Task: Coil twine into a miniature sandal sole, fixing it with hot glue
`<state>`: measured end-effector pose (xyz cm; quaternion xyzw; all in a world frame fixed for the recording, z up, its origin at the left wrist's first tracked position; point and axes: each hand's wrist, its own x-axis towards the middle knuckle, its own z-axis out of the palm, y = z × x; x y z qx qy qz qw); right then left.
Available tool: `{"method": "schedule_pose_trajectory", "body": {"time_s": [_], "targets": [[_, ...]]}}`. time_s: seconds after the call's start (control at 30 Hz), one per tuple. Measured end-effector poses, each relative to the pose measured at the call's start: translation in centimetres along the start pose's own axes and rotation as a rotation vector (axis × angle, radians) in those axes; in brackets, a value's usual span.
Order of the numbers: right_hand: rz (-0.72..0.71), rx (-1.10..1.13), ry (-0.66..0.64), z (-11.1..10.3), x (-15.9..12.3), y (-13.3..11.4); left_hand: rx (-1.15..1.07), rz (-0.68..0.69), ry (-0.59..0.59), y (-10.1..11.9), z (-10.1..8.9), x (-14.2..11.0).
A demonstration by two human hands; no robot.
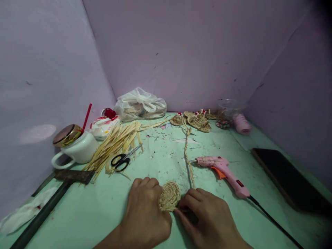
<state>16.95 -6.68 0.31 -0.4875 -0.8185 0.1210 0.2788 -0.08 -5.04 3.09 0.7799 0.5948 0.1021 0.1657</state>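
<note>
My left hand (145,211) is closed around a small oval coil of braided straw (169,196), holding it on edge near the table's front. My right hand (204,216) pinches the coil's lower right side where the braid joins it. The braided straw cord (187,152) runs from the coil away across the green table (160,162) toward several finished straw pieces (198,121) at the back.
A pink glue gun (223,171) with a black cable lies right of the cord. Black scissors (123,159) rest on a pile of straw strips (116,141). A white mug (77,148), a hammer (52,197), plastic bags (141,103), a pink spool (241,123) and a dark phone (287,176) lie around.
</note>
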Motion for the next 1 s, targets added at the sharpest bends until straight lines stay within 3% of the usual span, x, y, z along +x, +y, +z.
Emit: {"method": "schedule_pose_trajectory", "body": {"time_s": [0.17, 0.5, 0.73, 0.87, 1.0], "targets": [[-0.003, 0.014, 0.004, -0.7, 0.2, 0.2, -0.007, 0.006, 0.009, -0.1, 0.0, -0.1], [0.003, -0.002, 0.085, 0.2, 0.1, 0.2, -0.004, 0.059, -0.003, -0.3, -0.1, 0.0], [-0.070, 0.008, 0.100, -0.2, 0.4, -0.6, 0.003, 0.049, 0.000, -0.1, -0.2, -0.1], [-0.160, 0.059, 0.032, -0.2, 0.8, -1.0, -0.013, 0.092, -0.126, -0.5, -1.4, -0.3], [-0.131, 0.100, -0.010, 0.2, 0.9, -1.1, -0.149, 0.116, -0.267, -2.3, -3.9, -0.5]]}}
